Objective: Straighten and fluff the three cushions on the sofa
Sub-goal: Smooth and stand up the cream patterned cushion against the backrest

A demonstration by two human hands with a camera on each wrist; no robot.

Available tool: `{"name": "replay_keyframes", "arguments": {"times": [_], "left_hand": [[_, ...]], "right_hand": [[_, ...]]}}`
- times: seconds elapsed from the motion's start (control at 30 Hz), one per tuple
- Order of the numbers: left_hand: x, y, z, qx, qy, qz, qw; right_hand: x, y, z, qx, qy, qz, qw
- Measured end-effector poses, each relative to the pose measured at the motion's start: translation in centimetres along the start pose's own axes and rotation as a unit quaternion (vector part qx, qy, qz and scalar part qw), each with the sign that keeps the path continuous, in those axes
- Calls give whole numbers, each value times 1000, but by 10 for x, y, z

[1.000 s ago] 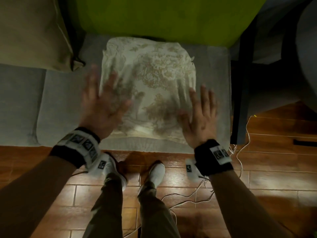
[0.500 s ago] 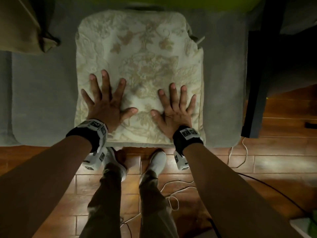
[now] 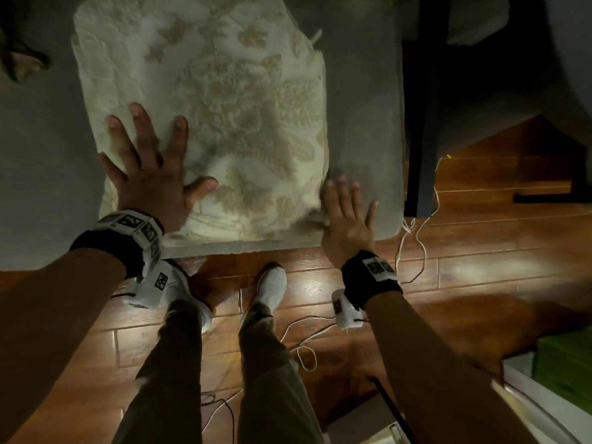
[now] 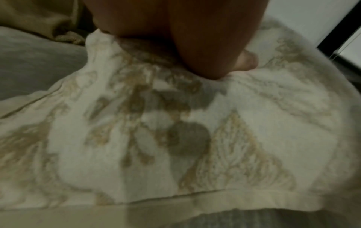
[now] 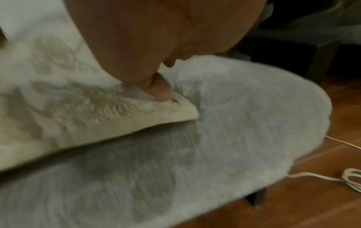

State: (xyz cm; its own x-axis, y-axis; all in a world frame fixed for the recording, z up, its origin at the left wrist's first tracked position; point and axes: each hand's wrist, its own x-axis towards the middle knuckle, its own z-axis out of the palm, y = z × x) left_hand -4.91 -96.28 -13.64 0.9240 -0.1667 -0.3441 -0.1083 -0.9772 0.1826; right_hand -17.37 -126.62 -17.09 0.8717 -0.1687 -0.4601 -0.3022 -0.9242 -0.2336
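Note:
A cream cushion with a tan floral weave lies flat on the grey sofa seat. My left hand presses flat on its near-left part, fingers spread and thumb out to the right. In the left wrist view the thumb dents the fabric of the cushion. My right hand lies at the cushion's near-right corner, its straight fingers on the seat beside the edge. The right wrist view shows its thumb pressing down on the corner of the cushion.
The corner of an olive cushion shows at the far left. A black sofa frame bounds the seat on the right. A white cable trails over the wooden floor, near my white shoes.
My right hand slid off the cushion's face to its near-right corner. The left hand stayed flat on the cushion and shifted slightly left. The view moved closer.

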Motion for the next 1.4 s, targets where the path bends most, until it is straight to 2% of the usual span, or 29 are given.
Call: {"name": "replay_keyframes", "arguments": {"times": [0.07,0.13,0.17,0.2,0.23,0.3,0.37,0.47,0.57,0.63,0.83,0.97,1.03,1.1,1.17,1.27,1.33,1.4], "left_hand": [[-5,6,-14,-23,22,5,999],[-12,16,-26,-23,72,27,997],[-17,22,-29,-6,104,53,993],[-21,28,-29,16,127,83,988],[-24,32,-25,37,134,109,984],[-27,29,-11,61,107,123,985],[-28,12,7,82,62,126,987],[-16,-6,23,111,19,114,987],[-12,-8,26,100,18,98,990],[-20,-14,26,89,9,66,994],[-56,-42,39,-6,-68,-90,994],[-76,-73,42,-158,-141,-170,962],[-86,-80,30,-255,-105,-179,944],[-91,-80,13,-371,-50,-215,902],[-90,-85,3,-414,-24,-263,871],[-83,-97,-1,-401,-81,-298,863],[-80,-106,1,-442,-91,-312,836],[-83,-116,4,-502,-57,-330,798]], "right_hand": [[-12,-17,-28,94,108,3,990],[-19,-53,-52,151,213,-70,963],[-20,-75,-58,149,232,-118,954],[-16,-94,-58,133,224,-163,952],[-10,-109,-52,108,186,-192,957],[10,-114,-29,33,77,-193,978],[30,-97,-4,-51,8,-184,982],[49,-81,9,-115,-55,-197,972],[54,-84,6,-118,-74,-197,970],[54,-86,2,-115,-95,-194,970],[40,-98,-9,-136,-140,-179,964],[19,-103,-29,-127,-133,-162,970],[2,-105,-42,-99,-76,-171,977],[-15,-113,-57,-30,20,-186,982],[-24,-128,-67,11,101,-225,969],[-15,-167,-64,-32,175,-347,921],[4,-190,-49,-87,155,-361,916],[24,-196,-30,-140,100,-316,933]]}}
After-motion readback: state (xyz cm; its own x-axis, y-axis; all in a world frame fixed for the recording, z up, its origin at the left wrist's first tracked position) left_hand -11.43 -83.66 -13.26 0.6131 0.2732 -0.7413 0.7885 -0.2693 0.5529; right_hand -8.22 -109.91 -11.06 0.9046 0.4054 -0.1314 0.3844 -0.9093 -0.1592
